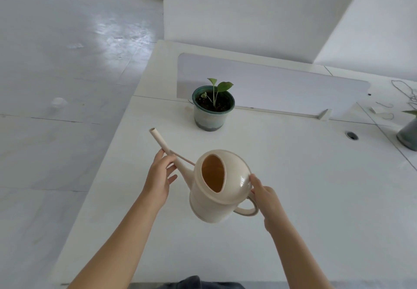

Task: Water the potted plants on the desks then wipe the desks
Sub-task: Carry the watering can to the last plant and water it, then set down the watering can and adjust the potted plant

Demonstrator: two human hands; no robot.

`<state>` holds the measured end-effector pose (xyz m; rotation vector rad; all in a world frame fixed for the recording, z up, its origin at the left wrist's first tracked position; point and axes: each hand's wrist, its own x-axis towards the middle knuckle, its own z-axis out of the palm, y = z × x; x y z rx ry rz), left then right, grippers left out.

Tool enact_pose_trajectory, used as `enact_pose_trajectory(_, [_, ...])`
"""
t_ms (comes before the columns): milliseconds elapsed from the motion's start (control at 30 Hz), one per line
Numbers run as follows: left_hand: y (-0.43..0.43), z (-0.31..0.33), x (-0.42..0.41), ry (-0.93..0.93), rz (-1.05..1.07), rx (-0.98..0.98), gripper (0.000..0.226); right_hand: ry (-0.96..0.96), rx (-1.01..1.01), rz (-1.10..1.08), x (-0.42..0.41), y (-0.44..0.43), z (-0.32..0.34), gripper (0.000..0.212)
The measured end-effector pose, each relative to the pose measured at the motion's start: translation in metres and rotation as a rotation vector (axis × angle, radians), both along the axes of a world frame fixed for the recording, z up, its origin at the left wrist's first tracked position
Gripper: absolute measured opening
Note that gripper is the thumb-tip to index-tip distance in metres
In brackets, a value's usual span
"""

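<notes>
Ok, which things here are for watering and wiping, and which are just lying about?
For the job: watering can, potted plant, second pot at right, desk.
Just lying about: divider panel, loose cords, cable hole.

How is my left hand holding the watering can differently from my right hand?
The left hand pinches the thin spout of the watering can; the right hand grips its looped handle, thumb on the lid. The left hand sits farther forward, nearer the potted plant; the right hand is behind the can's body. Both hold the same tilted can.
</notes>
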<state>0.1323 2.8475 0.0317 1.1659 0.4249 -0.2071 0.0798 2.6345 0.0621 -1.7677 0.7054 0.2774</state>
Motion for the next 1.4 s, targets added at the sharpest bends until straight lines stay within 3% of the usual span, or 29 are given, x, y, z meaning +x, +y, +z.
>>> enact_pose_trajectory(600, [0.078, -0.032, -0.053, 0.011, 0.271, 0.019, 0.045, 0.020, -0.038, 0.238, 0.017, 0.070, -0.043, 0.049])
enact_pose_trajectory(700, [0.076, -0.027, -0.051, 0.036, 0.268, 0.095, 0.044, 0.009, -0.067, 0.257, 0.020, 0.070, -0.046, 0.050])
enact_pose_trajectory(867, [0.066, -0.006, -0.059, 0.055, 0.143, 0.524, 0.045, -0.025, -0.040, 0.280, 0.030, 0.058, -0.040, 0.040])
enact_pose_trajectory(1000, [0.058, 0.022, -0.045, -0.066, 0.113, 0.571, 0.055, -0.089, -0.066, 0.235, 0.054, 0.034, -0.033, 0.032])
enact_pose_trajectory(1200, [0.007, 0.041, 0.024, -0.264, -0.112, 0.813, 0.045, -0.014, -0.011, 0.171, 0.096, 0.000, -0.025, 0.029])
enact_pose_trajectory(1400, [-0.030, 0.030, 0.114, -0.190, -0.385, 0.918, 0.056, -0.050, -0.028, 0.154, 0.158, -0.021, -0.007, 0.019])
